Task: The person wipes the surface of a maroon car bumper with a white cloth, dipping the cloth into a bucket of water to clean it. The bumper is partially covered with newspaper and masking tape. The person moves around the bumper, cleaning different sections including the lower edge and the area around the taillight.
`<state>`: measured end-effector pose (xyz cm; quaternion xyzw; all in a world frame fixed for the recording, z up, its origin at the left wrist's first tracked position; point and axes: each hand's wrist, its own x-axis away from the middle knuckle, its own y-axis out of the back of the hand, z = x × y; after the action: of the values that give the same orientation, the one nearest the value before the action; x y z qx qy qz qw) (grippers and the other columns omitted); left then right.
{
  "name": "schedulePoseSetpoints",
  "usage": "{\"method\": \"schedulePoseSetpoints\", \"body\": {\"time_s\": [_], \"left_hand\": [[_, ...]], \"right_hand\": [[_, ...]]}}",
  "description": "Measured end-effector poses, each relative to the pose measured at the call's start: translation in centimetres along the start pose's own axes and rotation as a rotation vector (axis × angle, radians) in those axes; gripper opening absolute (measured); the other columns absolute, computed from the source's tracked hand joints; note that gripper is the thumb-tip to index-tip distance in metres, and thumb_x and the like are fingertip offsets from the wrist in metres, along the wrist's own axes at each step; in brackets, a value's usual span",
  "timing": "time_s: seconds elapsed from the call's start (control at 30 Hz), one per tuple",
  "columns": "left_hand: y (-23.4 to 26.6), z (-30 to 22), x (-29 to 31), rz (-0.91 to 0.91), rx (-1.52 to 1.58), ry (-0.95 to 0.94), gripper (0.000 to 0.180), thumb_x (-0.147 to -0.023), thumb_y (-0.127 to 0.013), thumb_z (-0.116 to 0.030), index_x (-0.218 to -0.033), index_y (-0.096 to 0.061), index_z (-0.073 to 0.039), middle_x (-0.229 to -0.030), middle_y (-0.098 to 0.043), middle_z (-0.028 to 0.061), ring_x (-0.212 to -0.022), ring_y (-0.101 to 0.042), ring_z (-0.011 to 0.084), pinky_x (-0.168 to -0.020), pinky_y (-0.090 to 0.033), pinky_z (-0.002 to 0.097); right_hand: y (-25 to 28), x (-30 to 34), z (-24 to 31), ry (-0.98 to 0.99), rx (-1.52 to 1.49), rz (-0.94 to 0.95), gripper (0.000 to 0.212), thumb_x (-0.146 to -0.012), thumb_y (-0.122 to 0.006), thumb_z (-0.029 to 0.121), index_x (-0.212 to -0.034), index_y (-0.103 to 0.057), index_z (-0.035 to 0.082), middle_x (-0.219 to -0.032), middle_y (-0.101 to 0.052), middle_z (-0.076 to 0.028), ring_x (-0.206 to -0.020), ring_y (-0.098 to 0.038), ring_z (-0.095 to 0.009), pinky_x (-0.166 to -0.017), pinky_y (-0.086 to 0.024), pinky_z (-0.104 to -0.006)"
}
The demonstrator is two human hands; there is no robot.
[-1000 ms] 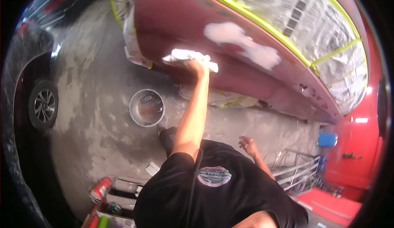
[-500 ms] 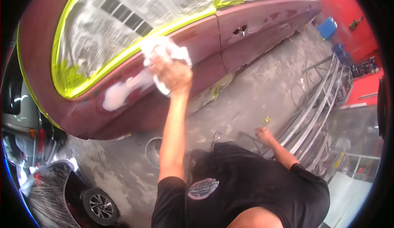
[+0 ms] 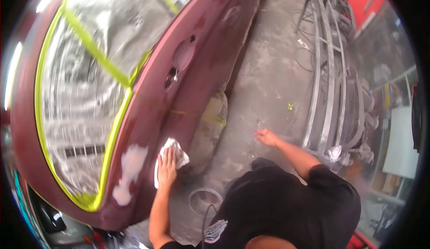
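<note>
My left hand [image 3: 167, 168] presses a crumpled white cloth [image 3: 179, 154] against the lower side of a dull maroon car body [image 3: 154, 134]. The fingers lie over the cloth, pointing away from me. Just left of this hand, a pale filler patch [image 3: 131, 166] runs along the panel. Farther along the door is a handle recess with a hole [image 3: 171, 77]. Out over the floor to the right, my right hand [image 3: 267, 137] hangs in the air with loosely bent fingers, and nothing shows in it.
Printed paper [image 3: 71, 114] covers the windows, edged with yellow-green masking tape [image 3: 96, 54]. Metal racks [image 3: 326, 78] stand along the right. Below the car, a round ring-shaped thing [image 3: 205, 201] lies on the grey floor [image 3: 264, 69]. A thin cable [image 3: 206, 222] runs beside my shirt.
My view has turned, so the car side now runs more steeply up the picture. My left hand and cloth moved from beside the window edge down to the lower panel, right of the filler patch.
</note>
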<state>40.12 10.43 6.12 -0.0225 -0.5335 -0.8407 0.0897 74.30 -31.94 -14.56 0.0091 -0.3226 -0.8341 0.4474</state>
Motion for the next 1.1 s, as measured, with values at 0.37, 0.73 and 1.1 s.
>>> {"method": "schedulePoseSetpoints", "body": {"time_s": [0.37, 0.73, 1.1], "left_hand": [[7.6, -0.7, -24.6, -0.122, -0.101, -0.369, 0.063, -0.093, -0.053, -0.019, -0.150, -0.044, 0.007, -0.159, -0.038, 0.0221, -0.153, -0.027, 0.0391, -0.126, -0.023, 0.0549], [23.1, 6.7, -39.2, -0.438, -0.165, -0.078, 0.062, -0.097, -0.058, -0.024, -0.150, -0.042, 0.004, -0.159, -0.038, 0.0253, -0.149, -0.033, 0.0436, -0.122, -0.026, 0.0586], [25.6, 2.8, -61.9, -0.466, -0.261, -0.186, 0.064, -0.107, -0.040, -0.040, -0.153, -0.041, 0.003, -0.164, -0.031, 0.0235, -0.154, -0.023, 0.0405, -0.126, -0.019, 0.0533]], "right_hand": [[0.7, 10.1, -7.2, -0.456, -0.164, -0.057, 0.030, -0.089, -0.060, 0.015, -0.114, -0.074, 0.007, -0.096, -0.075, -0.021, -0.092, -0.073, -0.032, -0.084, -0.057, -0.0422], [3.7, 10.4, -15.1, -0.526, -0.486, -0.402, 0.027, -0.093, -0.059, 0.015, -0.112, -0.073, 0.003, -0.075, -0.070, -0.015, -0.067, -0.068, -0.022, -0.068, -0.056, -0.0410], [6.2, 6.5, -4.8, -0.564, -0.578, -0.477, 0.032, -0.093, -0.058, 0.014, -0.120, -0.072, 0.004, -0.085, -0.074, -0.014, -0.075, -0.072, -0.020, -0.072, -0.057, -0.0352]]}}
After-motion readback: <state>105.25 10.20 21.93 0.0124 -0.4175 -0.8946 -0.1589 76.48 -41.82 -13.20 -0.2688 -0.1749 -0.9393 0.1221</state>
